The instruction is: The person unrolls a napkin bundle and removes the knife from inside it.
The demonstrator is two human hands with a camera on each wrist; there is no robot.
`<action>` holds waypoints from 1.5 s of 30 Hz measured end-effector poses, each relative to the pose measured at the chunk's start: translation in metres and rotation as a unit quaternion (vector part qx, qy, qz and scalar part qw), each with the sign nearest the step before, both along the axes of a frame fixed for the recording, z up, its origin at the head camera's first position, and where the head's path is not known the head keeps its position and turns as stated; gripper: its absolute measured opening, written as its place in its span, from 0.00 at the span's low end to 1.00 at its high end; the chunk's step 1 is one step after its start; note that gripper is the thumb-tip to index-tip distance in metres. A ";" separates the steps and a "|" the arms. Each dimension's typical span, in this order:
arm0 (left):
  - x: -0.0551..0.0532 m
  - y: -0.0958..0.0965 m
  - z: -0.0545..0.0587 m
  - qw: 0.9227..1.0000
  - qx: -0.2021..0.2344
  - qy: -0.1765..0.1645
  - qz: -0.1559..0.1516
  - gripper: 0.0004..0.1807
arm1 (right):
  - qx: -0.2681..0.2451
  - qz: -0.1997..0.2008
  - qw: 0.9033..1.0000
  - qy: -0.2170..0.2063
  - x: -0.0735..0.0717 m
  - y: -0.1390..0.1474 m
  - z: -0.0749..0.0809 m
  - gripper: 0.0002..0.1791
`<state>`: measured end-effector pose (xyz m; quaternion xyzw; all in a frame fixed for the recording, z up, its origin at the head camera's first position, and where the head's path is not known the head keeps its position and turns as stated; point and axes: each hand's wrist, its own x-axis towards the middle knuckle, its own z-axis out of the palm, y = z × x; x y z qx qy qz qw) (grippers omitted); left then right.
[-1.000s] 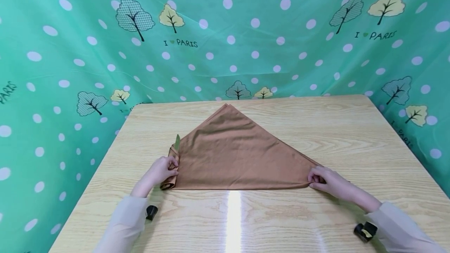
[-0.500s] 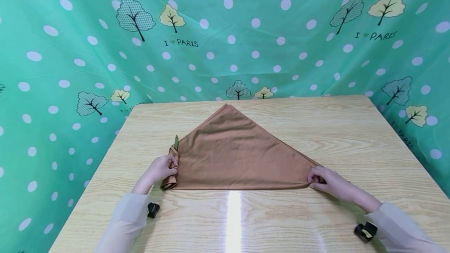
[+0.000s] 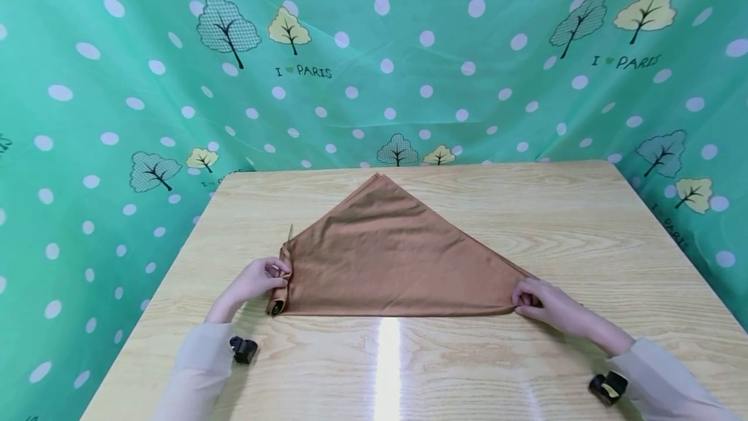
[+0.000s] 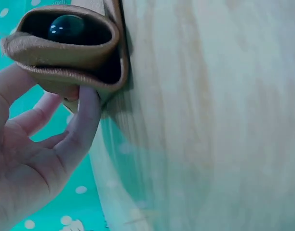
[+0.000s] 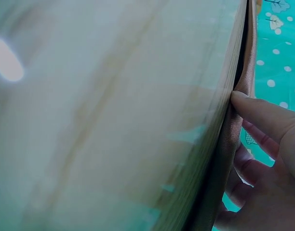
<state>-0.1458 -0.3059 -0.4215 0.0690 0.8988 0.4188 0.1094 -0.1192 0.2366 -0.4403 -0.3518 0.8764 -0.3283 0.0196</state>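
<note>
A brown cloth (image 3: 397,252) lies folded into a triangle on the table, its peak pointing away. At its left end it is rolled up, and my left hand (image 3: 261,277) grips this roll (image 3: 280,288) between thumb and fingers. Inside the roll's near opening shows a dark, glossy rounded end (image 4: 66,29), like a knife handle. A thin blade-like tip (image 3: 290,233) juts from the far end, seen edge-on; the rest is hidden in the cloth. My right hand (image 3: 546,304) pinches the cloth's right corner, with the thumb (image 5: 263,113) at the fabric edge.
The cloth lies on a pale wood-grain table (image 3: 584,226). A green curtain (image 3: 374,70) with white dots and printed trees hangs behind it and at both sides. A strip of light (image 3: 388,369) reflects off the tabletop in front of the cloth.
The roll has turned and shifted slightly left with my left hand. The green tip has swung from its broad face to edge-on. My right hand stays put.
</note>
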 end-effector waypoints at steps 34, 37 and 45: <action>0.021 -0.027 0.007 0.993 -0.016 -0.040 0.107 0.19 | -0.002 0.001 1.000 0.006 -0.001 -0.001 0.003 0.10; 0.021 -0.028 0.006 0.993 -0.019 -0.040 0.105 0.19 | -0.005 -0.001 1.000 0.004 -0.001 -0.001 0.003 0.11; 0.020 -0.029 0.003 0.995 -0.030 -0.016 0.098 0.18 | -0.003 -0.004 1.000 -0.008 -0.001 -0.001 0.004 0.10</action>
